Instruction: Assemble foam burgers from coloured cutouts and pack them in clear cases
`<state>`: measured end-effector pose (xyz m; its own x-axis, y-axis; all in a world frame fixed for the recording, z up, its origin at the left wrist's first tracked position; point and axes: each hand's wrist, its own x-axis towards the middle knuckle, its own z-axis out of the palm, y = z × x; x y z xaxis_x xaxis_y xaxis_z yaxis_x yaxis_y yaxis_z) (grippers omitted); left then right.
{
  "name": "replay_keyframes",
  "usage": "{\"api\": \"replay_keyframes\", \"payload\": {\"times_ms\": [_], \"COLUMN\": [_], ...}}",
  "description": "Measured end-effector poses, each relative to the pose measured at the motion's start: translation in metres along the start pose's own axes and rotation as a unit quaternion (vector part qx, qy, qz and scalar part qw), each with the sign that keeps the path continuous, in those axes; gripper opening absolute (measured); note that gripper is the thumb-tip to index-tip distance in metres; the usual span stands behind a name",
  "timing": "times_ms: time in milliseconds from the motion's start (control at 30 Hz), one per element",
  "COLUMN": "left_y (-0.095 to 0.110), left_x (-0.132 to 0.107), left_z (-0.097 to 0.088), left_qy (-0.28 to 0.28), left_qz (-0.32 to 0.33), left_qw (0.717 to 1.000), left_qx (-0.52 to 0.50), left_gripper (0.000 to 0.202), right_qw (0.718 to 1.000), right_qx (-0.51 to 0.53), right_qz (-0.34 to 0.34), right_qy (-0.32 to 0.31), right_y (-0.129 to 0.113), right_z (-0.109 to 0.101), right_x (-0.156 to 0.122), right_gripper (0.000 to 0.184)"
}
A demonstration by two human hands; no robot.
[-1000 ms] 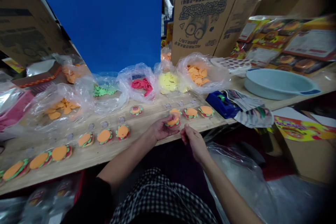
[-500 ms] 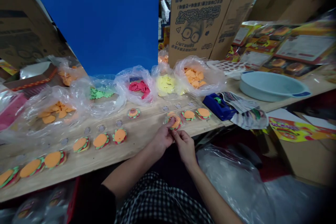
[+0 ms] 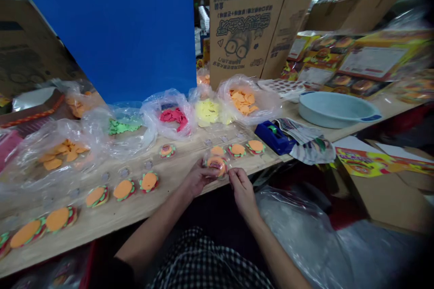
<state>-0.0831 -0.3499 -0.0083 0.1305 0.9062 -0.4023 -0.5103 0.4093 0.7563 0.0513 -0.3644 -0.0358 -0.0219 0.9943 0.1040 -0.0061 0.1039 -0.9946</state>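
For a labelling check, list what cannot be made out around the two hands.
- Head view: foam burger layers, blurred and partly covered by the left hand.
- Right hand grip on it: too small to tell.
- Leftmost burger: cut by the left edge.
- Cardboard box print: blurred, too small.

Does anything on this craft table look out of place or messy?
Mostly tidy. The printed sheets beside the blue tape dispenser droop over the table edge, and one burger stack sits apart from the rows. The left hand and right hand hold another burger.

Packing workshop: cartons [image 3: 251, 22], bagged foam pieces [image 3: 172, 115]
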Motion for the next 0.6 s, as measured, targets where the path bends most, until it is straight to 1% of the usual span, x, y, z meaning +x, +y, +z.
{"api": "replay_keyframes", "payload": {"times_ms": [67,167,300,433,600], "left_y": [-0.006,-0.020,-0.034,-0.038,-0.037], "left_x": [-0.002,-0.004,-0.006,-0.006,-0.009], "left_z": [0.000,0.003,0.011,0.018,0.017], "left_qy": [-0.001,-0.004,0.003,0.010,-0.006], "left_qz": [0.012,0.023,0.049,0.061,0.029], "left_qw": [1.000,0.996,0.987,0.979,0.978], "left_qx": [-0.023,-0.084,-0.153,-0.194,-0.209], "left_gripper": [0.050,0.046,0.041,0.040,0.035], "right_qw": [1.000,1.000,0.999,0.997,0.996], "right_qx": [0.009,0.004,-0.032,-0.076,-0.080], "right_qz": [0.007,0.018,0.027,0.011,-0.040], "right_qy": [0.013,0.023,0.015,0.009,0.012], "right_y": [0.003,0.005,0.004,0.004,0.006], "right_z": [0.000,0.002,-0.001,-0.006,-0.008], "right_x": [0.001,0.003,0.006,0.007,0.003], "right_gripper": [0.023,0.023,0.028,0.032,0.032]}}
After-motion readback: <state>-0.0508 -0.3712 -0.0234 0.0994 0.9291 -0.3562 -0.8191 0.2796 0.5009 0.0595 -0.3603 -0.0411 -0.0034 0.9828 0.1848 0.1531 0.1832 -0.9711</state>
